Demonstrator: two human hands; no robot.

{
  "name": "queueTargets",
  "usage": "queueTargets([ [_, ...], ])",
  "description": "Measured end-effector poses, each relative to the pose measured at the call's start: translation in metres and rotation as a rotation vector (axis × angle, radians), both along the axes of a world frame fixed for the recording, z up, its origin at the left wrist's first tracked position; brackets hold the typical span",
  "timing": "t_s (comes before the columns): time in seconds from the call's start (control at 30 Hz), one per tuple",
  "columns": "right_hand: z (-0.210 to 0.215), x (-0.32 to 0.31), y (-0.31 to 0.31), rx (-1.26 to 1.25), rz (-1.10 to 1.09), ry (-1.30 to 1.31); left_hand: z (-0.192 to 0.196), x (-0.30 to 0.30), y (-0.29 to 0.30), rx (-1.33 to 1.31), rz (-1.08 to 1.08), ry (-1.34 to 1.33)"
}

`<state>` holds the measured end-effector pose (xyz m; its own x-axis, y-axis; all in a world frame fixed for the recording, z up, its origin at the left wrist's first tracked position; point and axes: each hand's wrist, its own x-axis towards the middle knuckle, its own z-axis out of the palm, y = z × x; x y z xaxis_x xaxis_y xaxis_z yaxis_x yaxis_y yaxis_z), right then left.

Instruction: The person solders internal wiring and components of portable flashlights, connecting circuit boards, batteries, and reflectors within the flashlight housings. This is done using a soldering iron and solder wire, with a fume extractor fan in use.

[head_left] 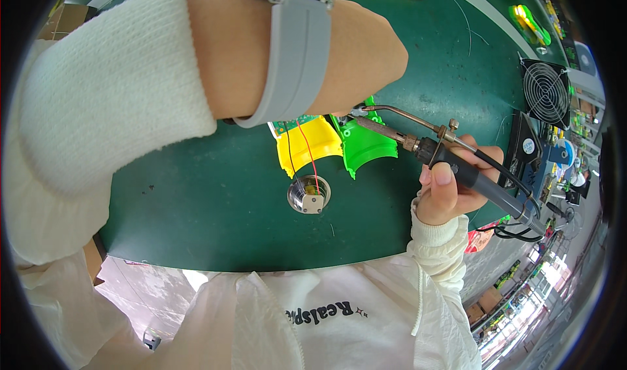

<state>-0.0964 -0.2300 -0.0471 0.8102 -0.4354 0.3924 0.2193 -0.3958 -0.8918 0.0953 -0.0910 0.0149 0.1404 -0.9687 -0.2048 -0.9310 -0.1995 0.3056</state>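
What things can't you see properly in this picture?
- Left hand, head view: its fingers point away, hidden behind the hand itself, so what they hold cannot be told.
- Circuit board: mostly covered by the wrist and its grey strap.
- Soldering iron tip: too small to see what it touches.
- Fan and the clutter near the right rim: bent and blurred by the lens.

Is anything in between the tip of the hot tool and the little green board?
Nothing visible blocks it. The soldering iron in the right hand points toward the circuit board, but the left hand hides the contact spot.
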Motion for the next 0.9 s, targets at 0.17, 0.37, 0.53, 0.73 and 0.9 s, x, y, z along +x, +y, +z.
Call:
queueTargets([
  [0.17, -0.0003, -0.0004, 0.0009, 0.007, 0.006, 0.002, -0.0035, 0.0017, 0.0015, 0.016, -0.006, 0.006],
  [0.37, -0.0019, -0.0016, 0.0002, -0.005, 0.004, -0.02, -0.0089, 0.0015, 0.0038, 0.006, -0.003, 0.015],
  [0.53, -0.0037, -0.0027, -0.001, -0.033, 0.029, 0.006, -0.0086, 0.0005, 0.0054, -0.02, 0.019, 0.019],
  [0.73, -0.0026, -0.0039, -0.003, -0.012, -0.001, -0.021, -0.008, 0.0005, 0.0046, 0.011, 0.005, -0.015],
  [0.9, 0.0001, -0.0045, -0.0085, 0.039, -0.047, -0.038, -0.0078, 0.0, 0.0048, 0.026, 0.012, -0.028],
])
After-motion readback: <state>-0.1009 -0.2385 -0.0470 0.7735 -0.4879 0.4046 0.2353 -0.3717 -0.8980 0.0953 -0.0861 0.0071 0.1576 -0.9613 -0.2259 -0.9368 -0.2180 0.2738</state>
